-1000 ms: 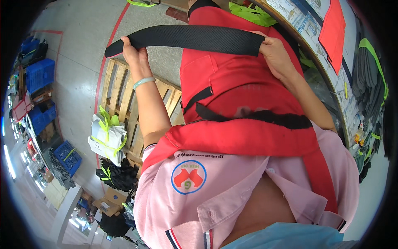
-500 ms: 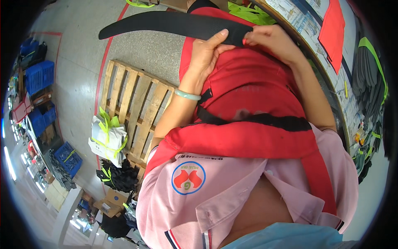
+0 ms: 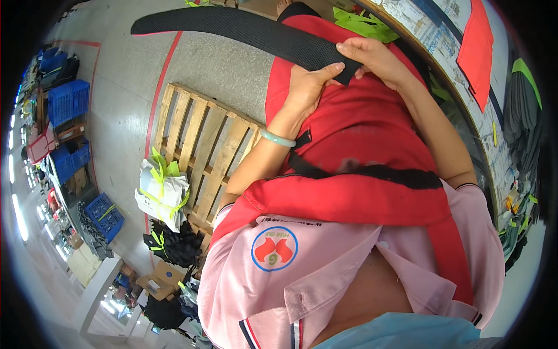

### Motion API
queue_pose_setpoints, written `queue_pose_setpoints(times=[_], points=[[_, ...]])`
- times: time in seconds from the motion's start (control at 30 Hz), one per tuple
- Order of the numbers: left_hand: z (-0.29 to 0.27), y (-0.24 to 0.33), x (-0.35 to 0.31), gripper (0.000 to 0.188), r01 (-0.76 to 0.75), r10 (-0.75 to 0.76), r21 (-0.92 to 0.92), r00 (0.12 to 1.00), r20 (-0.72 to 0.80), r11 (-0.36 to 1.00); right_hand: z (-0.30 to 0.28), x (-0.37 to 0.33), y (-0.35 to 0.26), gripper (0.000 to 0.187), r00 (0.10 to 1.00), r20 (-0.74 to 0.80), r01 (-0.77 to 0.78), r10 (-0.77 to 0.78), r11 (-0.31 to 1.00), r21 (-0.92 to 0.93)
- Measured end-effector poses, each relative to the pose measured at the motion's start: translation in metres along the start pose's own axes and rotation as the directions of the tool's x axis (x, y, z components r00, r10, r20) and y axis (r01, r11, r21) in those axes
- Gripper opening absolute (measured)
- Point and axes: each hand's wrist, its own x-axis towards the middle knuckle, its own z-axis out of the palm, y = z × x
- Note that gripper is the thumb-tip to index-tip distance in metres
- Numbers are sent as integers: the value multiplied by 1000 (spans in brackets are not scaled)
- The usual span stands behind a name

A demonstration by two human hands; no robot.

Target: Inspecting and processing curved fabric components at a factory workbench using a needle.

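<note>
A long, curved black mesh fabric strip (image 3: 250,36) stretches across the front of my red apron and out to the left over the floor. A thin pinkish edge shows under its rounded far-left tip. Near the strip's right end, my left hand (image 3: 312,81) grips the lower edge, thumb on top and fingers underneath. At that same end my right hand (image 3: 372,58) pinches the corner between thumb and fingers. The fingers under the fabric are partly hidden.
A wooden pallet (image 3: 200,136) lies on the floor to the left, with a tied white bundle (image 3: 163,195) beside it. Blue crates (image 3: 68,103) stand farther left. Along my right runs a worktable (image 3: 450,70) carrying a red fabric piece (image 3: 478,58) and stacked dark strips (image 3: 520,113).
The strip's right end has tipped downward and its mesh face is turned up more. My right hand has shifted its grip, thumb now on top; a small red bit there is hidden.
</note>
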Motion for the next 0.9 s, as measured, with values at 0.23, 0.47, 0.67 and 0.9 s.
queue_pose_setpoints(times=[0.23,0.47,0.67,0.9], points=[[-6,-5,2,22,-38,38,45,999,2,998,10,5,-4,31,988,-66,129,-143,974,-184],[-16,1,10,21,-41,42,-17,997,66,999,11,8,4,32,903,-36,344,-427,772,-534],[-45,23,28,21,-10,-22,-373,996,-82,928,33,-15,-4,24,940,-27,280,-341,813,-511],[-104,82,55,22,-197,120,-315,961,-248,928,36,-32,-6,25,930,-8,302,-367,779,-550]])
